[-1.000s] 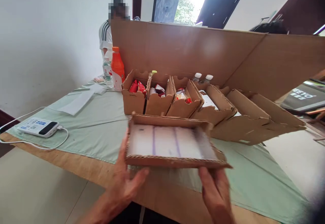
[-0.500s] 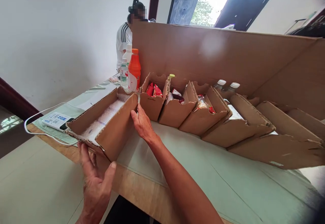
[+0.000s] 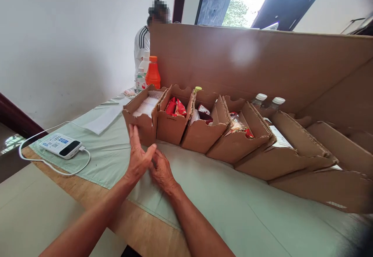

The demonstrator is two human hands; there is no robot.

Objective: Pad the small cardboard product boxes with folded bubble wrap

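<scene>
A cardboard bin with clear bubble-wrap-like packing inside stands at the left end of a row of similar bins. Against its front face lie the extended fingers of my left hand, thumb spread. My right hand is just beside it, near the bin's lower right corner, its fingers bent and partly hidden behind my left thumb. Directly right of this bin is another bin with red packets. Further right, one bin has dark red and white packets.
A white power bank with a cable lies on the green cloth at left, near white paper. Bottles, one orange, stand behind the bins. A tall cardboard panel rises behind; a person is beyond it.
The left bin has moved away from me and right, lining up with the row. My left hand has shifted onto its front; my right hand has moved down from its side.
</scene>
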